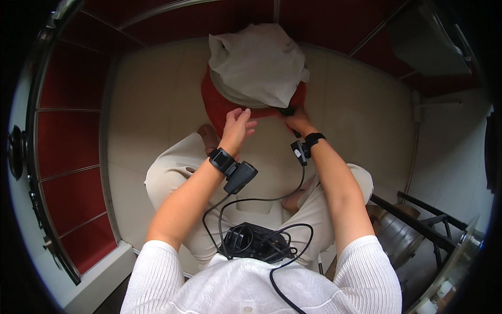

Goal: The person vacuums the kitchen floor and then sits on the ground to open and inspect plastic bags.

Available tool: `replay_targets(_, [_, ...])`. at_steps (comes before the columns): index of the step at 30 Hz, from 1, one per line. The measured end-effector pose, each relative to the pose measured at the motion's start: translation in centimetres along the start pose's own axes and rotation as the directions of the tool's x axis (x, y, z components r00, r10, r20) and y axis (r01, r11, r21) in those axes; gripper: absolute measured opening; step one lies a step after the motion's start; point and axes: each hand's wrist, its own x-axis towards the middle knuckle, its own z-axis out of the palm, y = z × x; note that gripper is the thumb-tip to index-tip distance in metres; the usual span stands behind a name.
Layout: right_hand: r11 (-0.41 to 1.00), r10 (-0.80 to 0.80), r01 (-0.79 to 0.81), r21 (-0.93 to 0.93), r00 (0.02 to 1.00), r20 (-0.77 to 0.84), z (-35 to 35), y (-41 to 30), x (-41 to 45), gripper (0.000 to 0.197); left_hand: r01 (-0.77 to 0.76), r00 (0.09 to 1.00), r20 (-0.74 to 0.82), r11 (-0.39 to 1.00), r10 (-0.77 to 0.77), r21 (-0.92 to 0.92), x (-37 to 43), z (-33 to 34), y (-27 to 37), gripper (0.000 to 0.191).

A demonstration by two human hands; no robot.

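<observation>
On the floor before me stands a round, light-coloured container whose lower rim shows, with a red bag or cloth around it. A whitish plastic bag bearing some print covers its top. My right hand is closed around a dark, slim object at the near right edge of the bag; what it is cannot be told. My left hand is held at the near edge of the red material, fingers apart and slightly curled, with nothing in it.
Red cabinet fronts line the left and far sides of the tiled floor. At the right stand a black metal rack and a steel pot. Black cables run from wrist devices to a black unit on my lap.
</observation>
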Motion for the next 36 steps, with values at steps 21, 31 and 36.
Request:
replay_targets(21, [0.975,0.070,-0.116,0.191,0.970,0.231,5.1,1.0,-5.5,0.041,-0.011,0.992,-0.124,0.999,0.005,-0.043,5.7,-1.7,-1.9,0.072])
replay_targets(31, [0.983,0.126,-0.152,0.104,0.968,0.217,5.5,2.3,-4.8,0.050,0.155,0.966,-0.183,0.975,-0.184,-0.159,14.9,0.9,-1.3,0.053])
replay_targets(36, [0.984,0.082,-0.100,0.147,0.990,0.119,4.3,2.1,-5.8,0.050,-0.106,0.986,0.083,0.937,0.141,-0.333,10.9,-1.3,1.8,0.037])
